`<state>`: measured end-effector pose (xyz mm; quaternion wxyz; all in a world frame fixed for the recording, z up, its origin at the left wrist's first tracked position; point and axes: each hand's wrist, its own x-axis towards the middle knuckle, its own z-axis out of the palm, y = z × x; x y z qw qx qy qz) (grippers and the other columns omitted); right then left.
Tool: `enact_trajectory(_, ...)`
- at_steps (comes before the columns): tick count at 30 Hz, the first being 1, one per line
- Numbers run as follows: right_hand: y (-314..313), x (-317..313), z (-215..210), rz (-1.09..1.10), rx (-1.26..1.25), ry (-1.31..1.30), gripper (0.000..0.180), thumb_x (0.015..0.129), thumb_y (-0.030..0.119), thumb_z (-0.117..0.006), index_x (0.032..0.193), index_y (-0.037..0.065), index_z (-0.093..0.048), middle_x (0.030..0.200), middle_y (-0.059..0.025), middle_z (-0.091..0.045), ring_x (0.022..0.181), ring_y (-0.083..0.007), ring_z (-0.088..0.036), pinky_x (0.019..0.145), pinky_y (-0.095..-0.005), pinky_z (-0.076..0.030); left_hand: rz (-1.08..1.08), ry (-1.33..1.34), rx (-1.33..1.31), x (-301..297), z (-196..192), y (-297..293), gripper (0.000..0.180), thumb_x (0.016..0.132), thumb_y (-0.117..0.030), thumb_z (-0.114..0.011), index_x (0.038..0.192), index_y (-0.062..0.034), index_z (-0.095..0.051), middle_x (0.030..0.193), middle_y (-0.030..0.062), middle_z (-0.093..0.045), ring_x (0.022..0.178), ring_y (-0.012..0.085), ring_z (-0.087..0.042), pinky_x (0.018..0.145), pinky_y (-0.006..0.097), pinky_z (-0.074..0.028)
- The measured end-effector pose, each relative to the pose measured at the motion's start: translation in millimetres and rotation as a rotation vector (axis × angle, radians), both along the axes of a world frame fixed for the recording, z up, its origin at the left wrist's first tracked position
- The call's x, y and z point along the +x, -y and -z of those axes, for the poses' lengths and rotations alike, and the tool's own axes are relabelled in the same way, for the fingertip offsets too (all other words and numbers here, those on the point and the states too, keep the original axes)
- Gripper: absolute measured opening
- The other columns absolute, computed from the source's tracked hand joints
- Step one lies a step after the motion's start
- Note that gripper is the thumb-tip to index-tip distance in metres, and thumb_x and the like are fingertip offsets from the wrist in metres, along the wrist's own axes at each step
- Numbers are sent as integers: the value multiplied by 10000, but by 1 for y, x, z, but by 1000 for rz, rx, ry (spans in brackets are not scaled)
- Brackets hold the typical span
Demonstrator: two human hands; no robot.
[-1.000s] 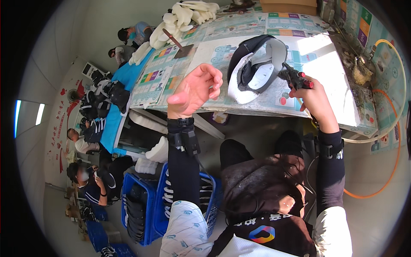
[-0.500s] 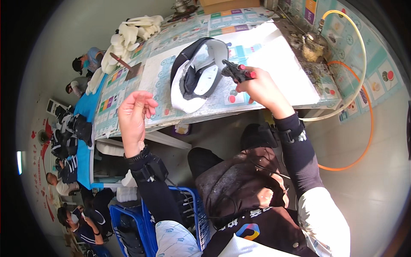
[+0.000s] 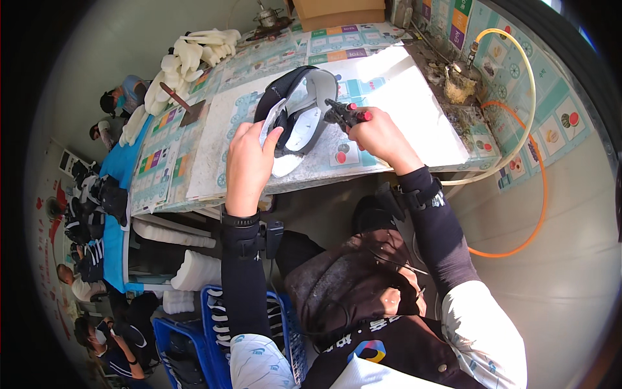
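Left hand (image 3: 249, 162) pinches the rim of one padded piece (image 3: 316, 91), black and white, with the thumb to the inner side and the fingers outside; contact is at the piece's 8 o'clock. Clock readings are taken from that piece, with 12 pointing away from the person. It lies near the front edge of one table (image 3: 217, 162) with a printed covering.

Right hand (image 3: 382, 133), at 3 o'clock, is curled firmly round one black tool (image 3: 343, 115) bearing two red ends. The tool's front is beside the piece's right rim; whether they touch cannot be told.

Further items recorded: one scraper-like tool (image 3: 191, 111) with a brown handle at 9 o'clock; a heap of white shaped pieces (image 3: 188, 61) at 10, overlapping and not countable; one cardboard box (image 3: 340, 16) between 12 and 1. Two hoses are noted, one yellow hose (image 3: 532, 97) at 3 and one orange hose (image 3: 544, 188) between 3 and 4. Two blue baskets (image 3: 158, 330) stand at 7, both loaded with several items. Four other people (image 3: 135, 91) are visible between 7 and 9 o'clock. Two black wrist straps (image 3: 424, 193) are counted, one per arm.
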<state>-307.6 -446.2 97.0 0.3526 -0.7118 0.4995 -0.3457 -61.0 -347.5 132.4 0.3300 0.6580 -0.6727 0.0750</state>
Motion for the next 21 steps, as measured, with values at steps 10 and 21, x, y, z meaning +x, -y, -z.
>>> enact_trajectory(10,-2,-3,5,-200,246,165,148,737,66,-684,841,-39,-687,644,-67,-629,561,-155,-578,538,-305,-415,9,-19,-26,3,8,-1,355,1042,-281,-646,1175,39,-719,1038,214,-665,969,429,-654,862,467,-517)
enact_trajectory(21,-15,8,14,-334,245,163,177,762,119,-697,844,-38,-700,676,-85,-652,578,-161,-598,575,-305,-463,48,-61,-37,2,13,-3,372,1048,-264,-645,1231,55,-700,1054,211,-654,958,415,-655,865,448,-518)
